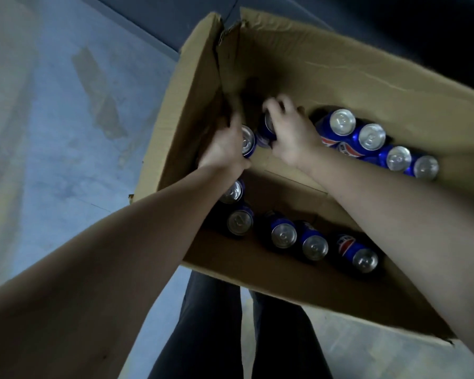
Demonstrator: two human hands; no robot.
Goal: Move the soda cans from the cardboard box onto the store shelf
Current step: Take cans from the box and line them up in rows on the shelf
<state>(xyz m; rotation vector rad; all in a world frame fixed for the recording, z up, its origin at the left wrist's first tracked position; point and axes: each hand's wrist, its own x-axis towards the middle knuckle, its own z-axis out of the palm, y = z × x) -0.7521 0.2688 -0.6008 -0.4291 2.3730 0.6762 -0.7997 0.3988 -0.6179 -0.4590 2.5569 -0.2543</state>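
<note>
Inside the open brown cardboard box (pixel 340 77), the left hand (pixel 225 149) curled round one blue aluminium soda can (pixel 248 144); the right hand (pixel 290 138) gripped a second blue can (pixel 266 129); if full, they were probably heavy, rigid and slick; best clasped round the sidewall.

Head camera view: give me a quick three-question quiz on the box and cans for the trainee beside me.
1. True or false: inside the cardboard box, the left grip holds one soda can and the right grip holds another.
2. The loose cans in the box are: A) upright, tops up; B) lying on their sides; C) stacked in two layers.
3. How many can tops show in the far row, to the image right of the right grip?
Key: 1 true; 2 A; 3 four.
</note>
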